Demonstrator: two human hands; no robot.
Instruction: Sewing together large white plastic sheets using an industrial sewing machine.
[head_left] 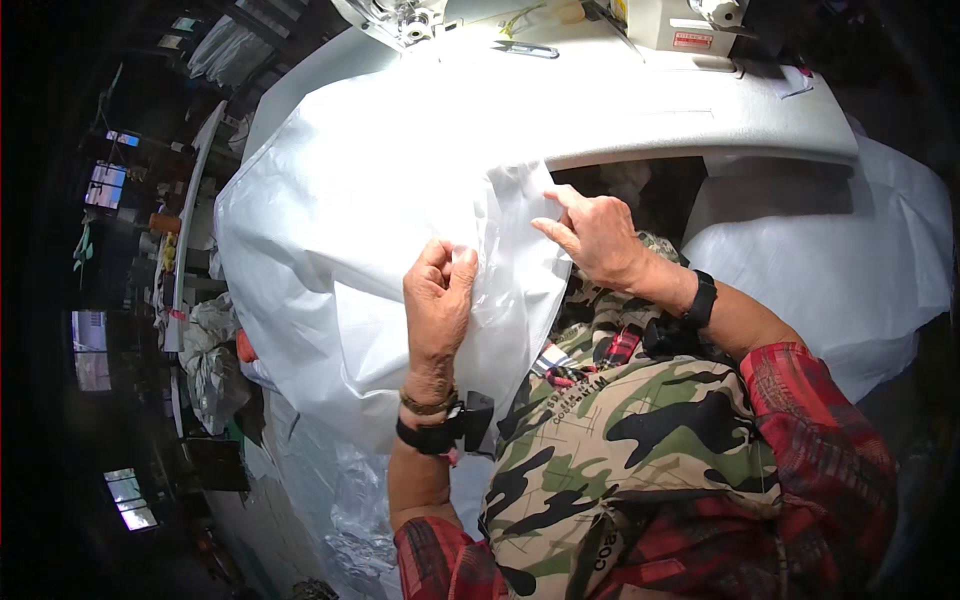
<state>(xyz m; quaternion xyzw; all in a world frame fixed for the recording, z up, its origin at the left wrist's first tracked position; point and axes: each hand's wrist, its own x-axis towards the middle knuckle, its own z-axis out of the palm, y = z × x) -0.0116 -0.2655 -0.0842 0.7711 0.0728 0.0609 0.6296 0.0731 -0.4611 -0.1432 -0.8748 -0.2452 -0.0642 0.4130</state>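
A large sheet of thin white plastic-like fabric [360, 200] lies draped over the front of a white sewing table [700, 115] and hangs down past my lap. My left hand [438, 300] pinches a fold of this sheet near its lower middle, fingers closed on it. My right hand [595, 235] holds the sheet's right edge just below the table's front rim, thumb and fingers gripping the material. Both wrists wear black straps. A camouflage apron [620, 440] covers my lap under the sheet.
A sewing machine [680, 25] stands at the table's far edge, with another machine head [400, 18] at the top left. More white material [840, 260] is piled to my right. Crumpled plastic and clutter [210, 360] lie on the left, along a long bench.
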